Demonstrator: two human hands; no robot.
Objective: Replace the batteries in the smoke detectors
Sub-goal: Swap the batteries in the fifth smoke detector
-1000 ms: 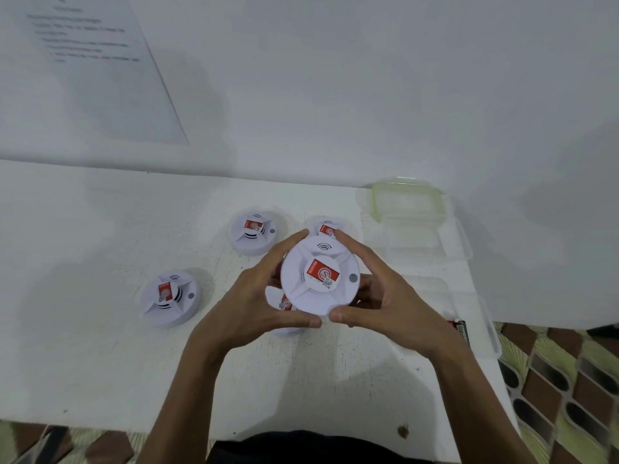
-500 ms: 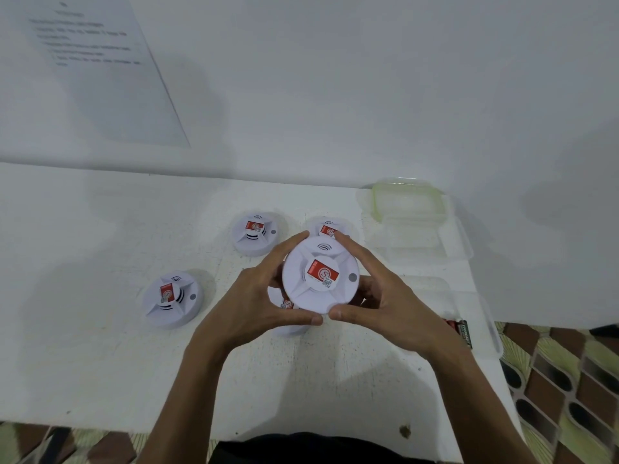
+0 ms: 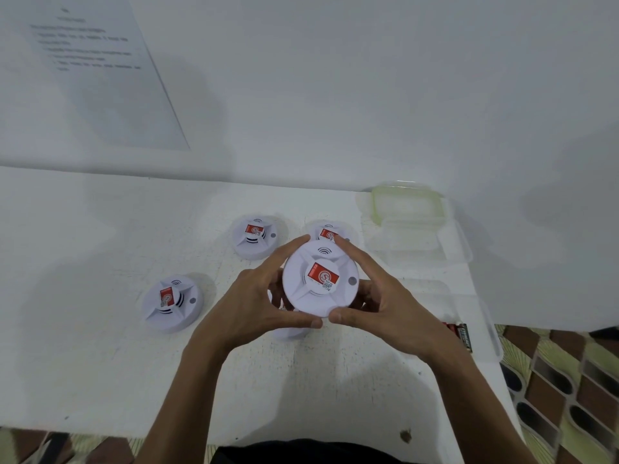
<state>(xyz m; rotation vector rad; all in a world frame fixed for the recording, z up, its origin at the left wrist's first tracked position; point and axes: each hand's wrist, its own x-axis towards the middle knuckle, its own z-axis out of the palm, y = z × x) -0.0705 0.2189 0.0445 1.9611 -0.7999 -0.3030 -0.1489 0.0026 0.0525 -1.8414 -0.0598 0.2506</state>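
Here the white smoke detector (image 3: pixel 320 279) sits raised above the desk (image 3: pixel 100 363), label side up, clasped between both grips. The left grip (image 3: pixel 248 306) and right grip (image 3: pixel 385 309) each curl fingers and thumb round its rim, thumbs nearly meeting at the near edge.

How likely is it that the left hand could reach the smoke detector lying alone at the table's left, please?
Probably yes, once freed: the left hand grips the held detector, but only bare table lies before the left detector.
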